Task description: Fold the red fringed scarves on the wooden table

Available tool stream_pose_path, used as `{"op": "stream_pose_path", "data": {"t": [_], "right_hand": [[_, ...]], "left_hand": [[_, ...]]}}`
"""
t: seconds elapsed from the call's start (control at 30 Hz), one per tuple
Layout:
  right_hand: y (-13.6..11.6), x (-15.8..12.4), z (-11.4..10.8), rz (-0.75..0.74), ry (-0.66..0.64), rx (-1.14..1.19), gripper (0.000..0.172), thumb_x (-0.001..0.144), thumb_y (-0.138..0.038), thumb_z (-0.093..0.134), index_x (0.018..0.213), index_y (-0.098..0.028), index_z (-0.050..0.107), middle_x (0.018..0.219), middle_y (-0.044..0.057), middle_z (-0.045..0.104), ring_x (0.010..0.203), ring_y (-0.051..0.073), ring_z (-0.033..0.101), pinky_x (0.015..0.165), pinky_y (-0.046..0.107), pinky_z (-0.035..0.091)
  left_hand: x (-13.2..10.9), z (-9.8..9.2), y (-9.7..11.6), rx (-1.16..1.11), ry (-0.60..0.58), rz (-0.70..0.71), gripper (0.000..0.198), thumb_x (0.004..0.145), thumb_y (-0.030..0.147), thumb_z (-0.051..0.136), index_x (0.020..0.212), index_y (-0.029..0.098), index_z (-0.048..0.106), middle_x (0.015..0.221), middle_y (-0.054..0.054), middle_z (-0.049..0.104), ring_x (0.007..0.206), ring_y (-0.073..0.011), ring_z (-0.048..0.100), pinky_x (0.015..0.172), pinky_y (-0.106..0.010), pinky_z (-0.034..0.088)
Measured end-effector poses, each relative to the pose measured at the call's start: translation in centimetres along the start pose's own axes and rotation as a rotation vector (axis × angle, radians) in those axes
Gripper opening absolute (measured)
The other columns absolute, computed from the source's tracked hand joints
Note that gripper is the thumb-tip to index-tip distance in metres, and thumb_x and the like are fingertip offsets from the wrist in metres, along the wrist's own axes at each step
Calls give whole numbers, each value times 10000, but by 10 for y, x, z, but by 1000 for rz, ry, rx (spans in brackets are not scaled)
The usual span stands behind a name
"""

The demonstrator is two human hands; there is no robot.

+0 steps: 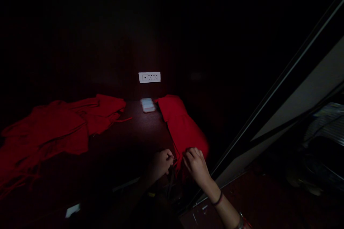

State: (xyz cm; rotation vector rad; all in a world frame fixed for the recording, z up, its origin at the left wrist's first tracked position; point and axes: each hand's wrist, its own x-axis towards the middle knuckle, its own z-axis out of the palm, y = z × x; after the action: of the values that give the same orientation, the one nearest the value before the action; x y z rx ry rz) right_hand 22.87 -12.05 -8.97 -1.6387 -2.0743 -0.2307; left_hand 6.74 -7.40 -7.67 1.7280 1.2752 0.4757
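A folded red cloth (182, 125) with thin red cords at its near end lies along the right side of the dark tabletop. Beside that end is my left hand (163, 161), its fingers curled in and closed near the cords. My right hand (196, 164) rests over the cloth's near right part, fingers bent and held together. What either hand pinches is too dark and small to make out. Further left, a loose heap of red cloth (61, 121) spreads over the table, with cords trailing from it.
A small pale blurred item (148, 105) lies at the back of the dark tabletop (134, 128). Above it, a white socket plate (149, 77) is fixed to the wall. A slanting dark-edged panel (268, 96) stands at right. Small white scraps (204, 208) lie on the floor.
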Motion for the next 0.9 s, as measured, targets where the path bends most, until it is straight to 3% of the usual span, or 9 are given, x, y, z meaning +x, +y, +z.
{"op": "stream_pose_path", "data": {"t": [0.13,0.23,0.37,0.57,0.73,0.9], "right_hand": [[-3,7,-3,34,-26,51,173,814,-184,381,766,-167,547,786,73,532,746,185,458,685,326,366],[-2,13,-13,70,8,240,168,817,-180,369,746,-171,521,751,48,521,720,156,464,693,293,370],[-1,16,-20,93,22,335,150,815,-175,374,746,-174,507,745,34,519,722,146,462,714,285,366],[-4,12,-12,81,-32,270,168,822,-183,366,750,-174,517,760,43,521,737,155,459,715,297,362],[3,17,-24,114,-33,483,174,829,-197,363,719,-176,496,734,25,508,722,132,475,694,255,377],[12,20,-31,108,-62,565,179,831,-202,359,721,-178,497,726,13,498,699,118,482,661,232,379]], "left_hand": [[-5,21,8,189,168,185,79,724,184,470,703,179,546,672,-1,617,551,-97,550,531,-178,365],[-11,40,10,276,219,184,93,723,179,485,767,202,564,731,-8,630,683,-125,568,606,-190,363],[-15,56,-1,188,232,160,166,749,186,449,878,219,548,789,-5,635,713,-123,570,635,-191,366],[-21,46,-19,26,212,136,201,789,203,369,729,188,561,637,2,610,627,-117,565,597,-186,384],[-17,41,-2,40,321,192,185,771,244,417,872,199,566,706,-6,617,657,-120,563,619,-190,388],[-8,56,0,49,290,187,194,769,246,421,853,199,589,723,-16,627,655,-118,555,624,-196,384]]}}
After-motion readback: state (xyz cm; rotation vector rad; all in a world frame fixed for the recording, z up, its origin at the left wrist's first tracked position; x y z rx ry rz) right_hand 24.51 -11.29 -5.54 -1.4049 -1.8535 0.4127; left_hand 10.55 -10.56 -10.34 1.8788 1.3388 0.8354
